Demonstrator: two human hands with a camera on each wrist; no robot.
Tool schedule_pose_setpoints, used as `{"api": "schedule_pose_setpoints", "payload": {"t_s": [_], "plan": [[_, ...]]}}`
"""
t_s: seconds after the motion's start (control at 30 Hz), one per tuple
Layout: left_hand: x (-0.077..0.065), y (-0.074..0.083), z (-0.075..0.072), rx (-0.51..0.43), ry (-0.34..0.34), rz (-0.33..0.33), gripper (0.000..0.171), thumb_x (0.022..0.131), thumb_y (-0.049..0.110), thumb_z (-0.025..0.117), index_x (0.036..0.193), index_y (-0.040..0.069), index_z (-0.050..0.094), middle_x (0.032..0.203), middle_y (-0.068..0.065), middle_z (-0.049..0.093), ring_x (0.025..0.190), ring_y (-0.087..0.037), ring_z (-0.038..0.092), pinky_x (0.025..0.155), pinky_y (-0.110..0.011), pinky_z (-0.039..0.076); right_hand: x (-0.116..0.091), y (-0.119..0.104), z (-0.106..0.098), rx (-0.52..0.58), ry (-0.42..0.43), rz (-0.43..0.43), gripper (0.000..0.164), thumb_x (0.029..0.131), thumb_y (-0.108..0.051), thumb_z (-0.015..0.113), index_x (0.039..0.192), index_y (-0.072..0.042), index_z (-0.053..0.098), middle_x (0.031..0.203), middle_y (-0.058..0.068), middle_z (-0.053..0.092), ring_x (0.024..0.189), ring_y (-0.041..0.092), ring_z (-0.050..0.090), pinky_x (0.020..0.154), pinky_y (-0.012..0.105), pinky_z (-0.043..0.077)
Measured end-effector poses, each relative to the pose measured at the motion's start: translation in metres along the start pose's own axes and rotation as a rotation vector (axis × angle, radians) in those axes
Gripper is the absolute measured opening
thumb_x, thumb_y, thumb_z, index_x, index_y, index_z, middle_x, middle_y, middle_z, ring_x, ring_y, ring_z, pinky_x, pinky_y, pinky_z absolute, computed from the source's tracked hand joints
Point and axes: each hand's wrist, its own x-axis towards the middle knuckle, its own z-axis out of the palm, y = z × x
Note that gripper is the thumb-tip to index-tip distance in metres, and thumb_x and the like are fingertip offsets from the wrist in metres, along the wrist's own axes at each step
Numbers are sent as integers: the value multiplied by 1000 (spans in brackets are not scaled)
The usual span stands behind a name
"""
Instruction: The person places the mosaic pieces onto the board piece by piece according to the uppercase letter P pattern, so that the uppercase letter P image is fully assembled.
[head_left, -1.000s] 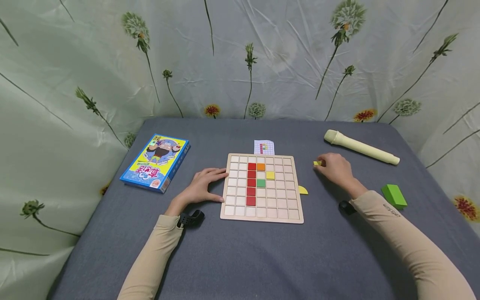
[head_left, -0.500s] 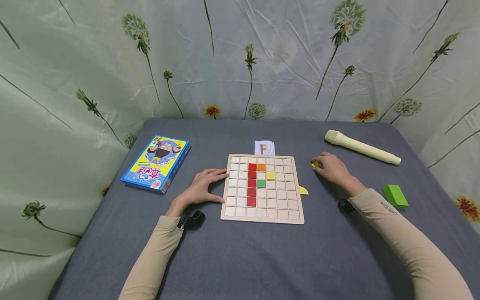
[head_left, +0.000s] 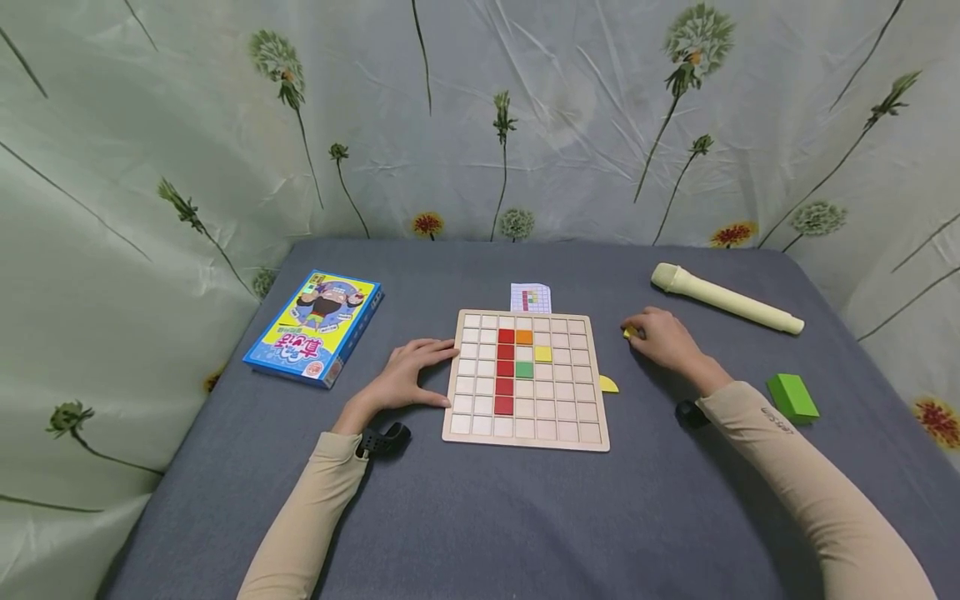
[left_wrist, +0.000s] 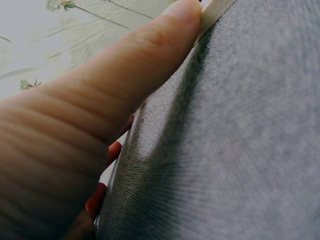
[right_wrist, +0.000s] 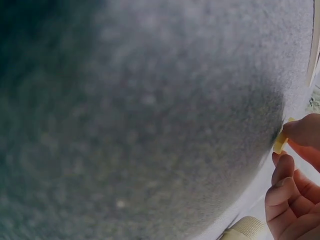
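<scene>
A wooden grid board point(head_left: 557, 427) lies mid-table, bearing a column of red square tiles point(head_left: 504, 387), an orange tile point(head_left: 523, 337), a yellow tile point(head_left: 543, 355) and a green tile point(head_left: 523, 369). At its left edge my left hand point(head_left: 401, 375) rests with fingers and thumb spread, tips touching the rim; the left wrist view shows the thumb point(left_wrist: 150, 47) against the wood. Right of the board, my right hand point(head_left: 666, 340) pinches a small yellow piece point(right_wrist: 280, 144) between thumb and fingertips, close over the cloth. The fingers hide most of it.
A small printed grid card point(head_left: 530, 297) lies at the board's far edge. A yellow half-round piece point(head_left: 609, 384) pokes out at its right side. A boxed game point(head_left: 315, 327) is at left; a cream microphone point(head_left: 723, 300) and green block point(head_left: 792, 398) are at right.
My right hand has shifted slightly left, and the yellow piece has turned between its fingers, so less of it shows. My left hand has stayed at the board's edge.
</scene>
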Motion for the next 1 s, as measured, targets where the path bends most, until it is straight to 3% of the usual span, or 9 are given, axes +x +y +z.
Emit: {"api": "schedule_pose_setpoints", "payload": {"t_s": [0.23, 0.57, 0.8, 1.0], "plan": [[1, 0, -1, 10, 7, 7, 83, 69, 39, 81, 140, 16, 45, 149, -7, 40, 136, -31, 32, 102, -55, 21, 1, -7, -1, 10, 61, -45, 23, 84, -4, 61, 104, 3, 69, 91, 20, 63, 77, 27, 58, 67, 43, 46], [1, -2, 2, 6, 4, 4, 83, 69, 39, 81, 141, 17, 45, 149, -6, 40, 136, -30, 31, 102, -54, 21, 3, -26, 1, 21, 53, -101, 22, 86, -5, 61, 105, 1, 69, 99, 20, 65, 85, 30, 62, 72, 45, 48], [1, -3, 2, 7, 5, -1, 83, 69, 40, 81, 141, 17, 45, 149, -6, 40, 136, -30, 31, 102, -54, 21, 6, -39, 4, 34, 71, -137, 22, 85, -5, 63, 105, 0, 70, 96, 17, 65, 77, 23, 59, 64, 38, 46], [2, -3, 2, 9, 6, 2, 83, 70, 39, 81, 140, 16, 45, 149, -6, 40, 137, -31, 31, 102, -55, 21, 9, -52, 4, 57, 34, -152, 23, 85, -8, 64, 107, -1, 70, 98, 17, 64, 73, 18, 55, 61, 30, 43]]}}
